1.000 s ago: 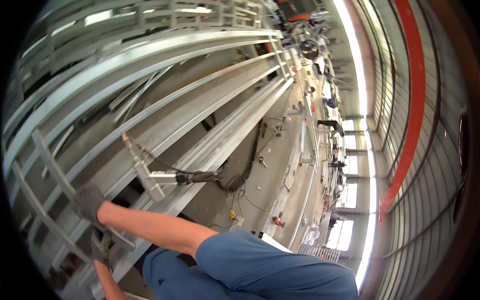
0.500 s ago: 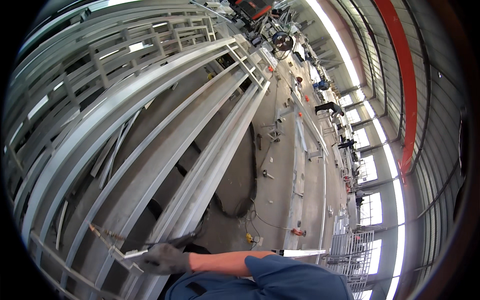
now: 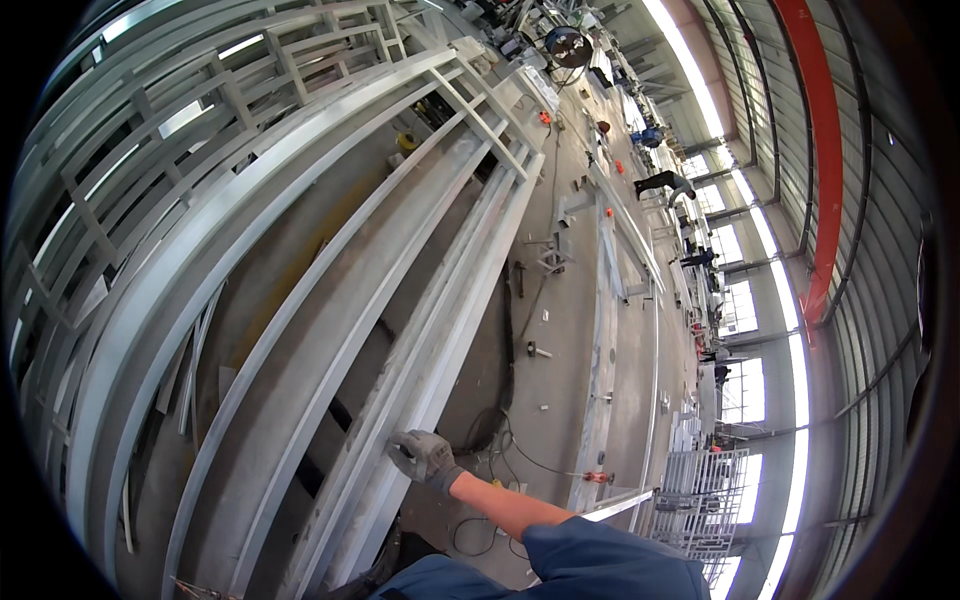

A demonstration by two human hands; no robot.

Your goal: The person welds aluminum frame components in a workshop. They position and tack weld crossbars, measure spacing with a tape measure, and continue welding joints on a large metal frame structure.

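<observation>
My right hand (image 3: 425, 457), in a grey work glove, reaches in from the lower right. Its slightly bent fingers are apart and touch the top of a long silvery metal tube (image 3: 440, 375) at the near side of a row. Nothing shows in its grasp. Closely alongside lies another metal tube (image 3: 405, 360). A wider-spaced long metal bar (image 3: 345, 385) runs farther left. At the bottom left edge, a small brownish, wire-like thing (image 3: 200, 590) is cut off by the picture. My left hand is out of view.
Metal frames (image 3: 235, 95) are stacked at the far left. A crossbar frame (image 3: 480, 110) lies across the bars' far ends. Cables (image 3: 510, 440) and a hammer-like tool (image 3: 538, 350) lie on the floor. A bent-over person (image 3: 665, 185) stands farther off. A metal grille (image 3: 700, 510) is at right.
My right hand has moved right and up onto the near tube, away from a pale angled metal piece it was at. That piece has left the view, and the camera view has shifted.
</observation>
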